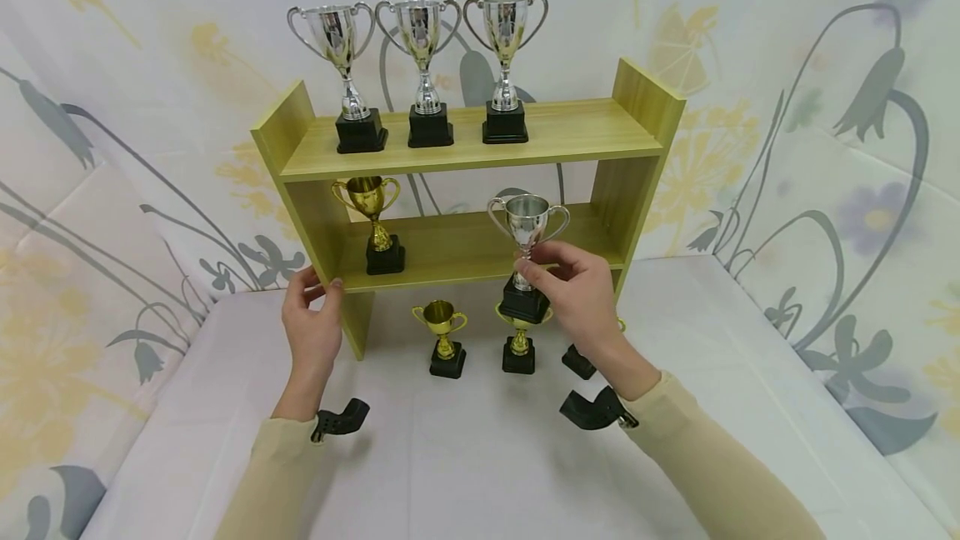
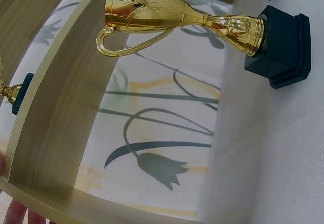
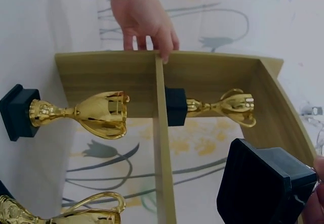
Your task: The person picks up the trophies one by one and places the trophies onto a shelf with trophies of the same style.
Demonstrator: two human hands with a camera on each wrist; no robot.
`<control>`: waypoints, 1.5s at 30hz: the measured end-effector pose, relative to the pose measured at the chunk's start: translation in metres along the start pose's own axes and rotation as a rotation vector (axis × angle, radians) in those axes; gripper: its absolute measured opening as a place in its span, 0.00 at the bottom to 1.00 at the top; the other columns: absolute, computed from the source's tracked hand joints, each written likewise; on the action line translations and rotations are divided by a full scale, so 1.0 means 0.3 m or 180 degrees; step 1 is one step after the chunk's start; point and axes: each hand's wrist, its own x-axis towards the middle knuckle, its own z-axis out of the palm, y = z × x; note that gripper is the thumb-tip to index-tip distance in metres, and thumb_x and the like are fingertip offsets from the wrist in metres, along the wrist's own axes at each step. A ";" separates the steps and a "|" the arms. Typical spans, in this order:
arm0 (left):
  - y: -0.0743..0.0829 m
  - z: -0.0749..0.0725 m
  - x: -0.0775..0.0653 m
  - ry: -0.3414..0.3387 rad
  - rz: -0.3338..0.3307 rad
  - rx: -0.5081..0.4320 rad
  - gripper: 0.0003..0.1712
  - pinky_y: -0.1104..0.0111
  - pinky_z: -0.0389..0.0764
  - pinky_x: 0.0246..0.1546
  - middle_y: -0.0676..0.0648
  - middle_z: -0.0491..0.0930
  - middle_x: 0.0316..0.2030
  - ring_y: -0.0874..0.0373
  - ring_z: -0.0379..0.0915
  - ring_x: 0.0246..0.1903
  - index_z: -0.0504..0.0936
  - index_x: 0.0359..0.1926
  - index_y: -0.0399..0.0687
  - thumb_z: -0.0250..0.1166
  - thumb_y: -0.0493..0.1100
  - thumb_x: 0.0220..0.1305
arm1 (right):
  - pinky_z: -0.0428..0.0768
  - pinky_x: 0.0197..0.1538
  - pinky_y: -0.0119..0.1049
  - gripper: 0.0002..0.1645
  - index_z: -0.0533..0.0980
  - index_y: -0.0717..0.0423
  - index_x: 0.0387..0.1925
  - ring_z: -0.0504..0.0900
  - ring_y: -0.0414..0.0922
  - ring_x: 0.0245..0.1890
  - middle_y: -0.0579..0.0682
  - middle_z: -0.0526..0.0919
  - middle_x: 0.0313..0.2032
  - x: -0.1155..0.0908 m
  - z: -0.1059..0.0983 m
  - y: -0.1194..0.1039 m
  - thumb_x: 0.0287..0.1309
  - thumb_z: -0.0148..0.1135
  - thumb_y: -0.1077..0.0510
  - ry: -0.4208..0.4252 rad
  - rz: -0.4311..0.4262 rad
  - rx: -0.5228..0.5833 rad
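Note:
My right hand (image 1: pixel 581 298) pinches the stem of a silver trophy cup (image 1: pixel 527 219), holding it nearly upright in front of the wooden shelf (image 1: pixel 450 244). Its black base (image 3: pixel 258 183) looms large in the right wrist view. My left hand (image 1: pixel 311 332) grips the shelf's left side panel, thumb at the front end of the middle board and the other fingers on the outer side. On that middle board, near the left end, stands a gold trophy cup (image 1: pixel 367 200). Three silver trophies (image 1: pixel 420 27) stand in a row on the top board.
Below the shelf, on the white tabletop (image 1: pixel 465 457), stand gold trophies: one at left (image 1: pixel 447 357), one (image 1: pixel 519 357) partly behind the held cup, and one (image 1: pixel 578 362) mostly hidden by my right hand. A flower-patterned cloth (image 1: pixel 810 165) hangs behind and at the sides.

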 end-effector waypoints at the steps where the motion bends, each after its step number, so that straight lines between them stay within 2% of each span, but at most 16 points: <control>1: -0.001 0.000 0.000 -0.0003 0.0005 0.0007 0.20 0.75 0.76 0.43 0.46 0.73 0.49 0.62 0.68 0.48 0.74 0.61 0.41 0.58 0.42 0.72 | 0.82 0.41 0.32 0.11 0.83 0.66 0.42 0.85 0.44 0.35 0.54 0.87 0.39 0.001 -0.001 -0.001 0.59 0.68 0.63 -0.0002 0.0000 0.0001; 11: -0.001 -0.003 -0.001 -0.0018 -0.0014 -0.0023 0.19 0.74 0.76 0.44 0.47 0.73 0.49 0.61 0.68 0.48 0.75 0.60 0.42 0.59 0.42 0.72 | 0.82 0.40 0.32 0.13 0.83 0.66 0.44 0.85 0.44 0.35 0.52 0.86 0.40 0.013 -0.021 -0.019 0.60 0.68 0.62 -0.0018 -0.0034 -0.0054; 21: 0.004 0.002 0.000 -0.0036 -0.0022 -0.0087 0.19 0.73 0.76 0.44 0.47 0.73 0.49 0.61 0.68 0.48 0.75 0.60 0.41 0.59 0.42 0.71 | 0.81 0.41 0.31 0.12 0.83 0.66 0.43 0.85 0.43 0.36 0.47 0.87 0.39 0.034 -0.060 -0.038 0.60 0.68 0.61 0.0101 -0.0061 -0.0126; 31: 0.012 0.000 0.001 -0.0071 -0.0038 -0.0069 0.20 0.72 0.75 0.45 0.46 0.72 0.49 0.60 0.67 0.49 0.74 0.60 0.41 0.59 0.42 0.72 | 0.81 0.41 0.31 0.13 0.83 0.66 0.42 0.85 0.42 0.35 0.51 0.87 0.39 0.071 -0.095 -0.054 0.61 0.67 0.59 0.0169 -0.0207 -0.0206; 38: 0.008 -0.001 0.001 -0.0059 -0.0036 -0.0059 0.20 0.73 0.75 0.45 0.45 0.72 0.50 0.61 0.67 0.49 0.74 0.61 0.41 0.58 0.42 0.72 | 0.80 0.41 0.30 0.15 0.83 0.66 0.44 0.84 0.41 0.35 0.43 0.86 0.37 0.089 -0.117 -0.075 0.62 0.67 0.58 0.0205 -0.0201 -0.0359; 45: 0.006 -0.004 -0.001 -0.0052 -0.0037 -0.0035 0.20 0.72 0.76 0.45 0.45 0.72 0.50 0.61 0.67 0.49 0.74 0.61 0.41 0.58 0.42 0.72 | 0.80 0.42 0.30 0.14 0.83 0.65 0.44 0.84 0.40 0.36 0.41 0.86 0.36 0.099 -0.130 -0.081 0.61 0.68 0.58 0.0226 -0.0189 -0.0321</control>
